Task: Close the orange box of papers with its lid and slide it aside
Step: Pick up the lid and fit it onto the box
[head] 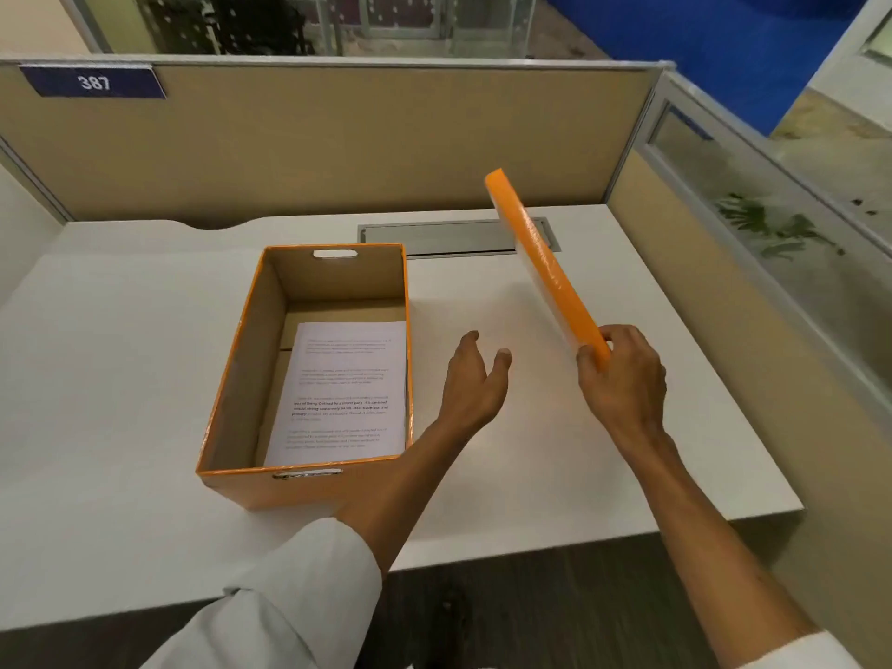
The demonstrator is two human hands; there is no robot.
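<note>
The open orange cardboard box (309, 379) with a plain brown inside stands on the white desk surface (120, 379), a little left of its middle, its near end close to the front edge. Each short end wall has a cut-out hand slot. A stack of white printed papers (340, 393) lies flat on the box floor, pushed toward the right wall and the near end, leaving bare cardboard along the left wall and far end.

The flat orange cardboard lid (545, 268) is off the box and in the air over the right half of the surface, tilted steeply on edge, its far end rising toward the back edge. The right hand (622, 374) is clamped on the lid's near corner, thumb on one face and fingers curled over the other. The left hand (475, 379) hovers between box and lid with fingers spread and nothing in it, just beside the box's right wall.

A grey metal cable tray cover (444, 239) is set into the surface along the back edge, partly behind the lid. A tan partition panel (338, 137) stands behind it, bearing a blue number plate (94, 82) reading 387.
</note>
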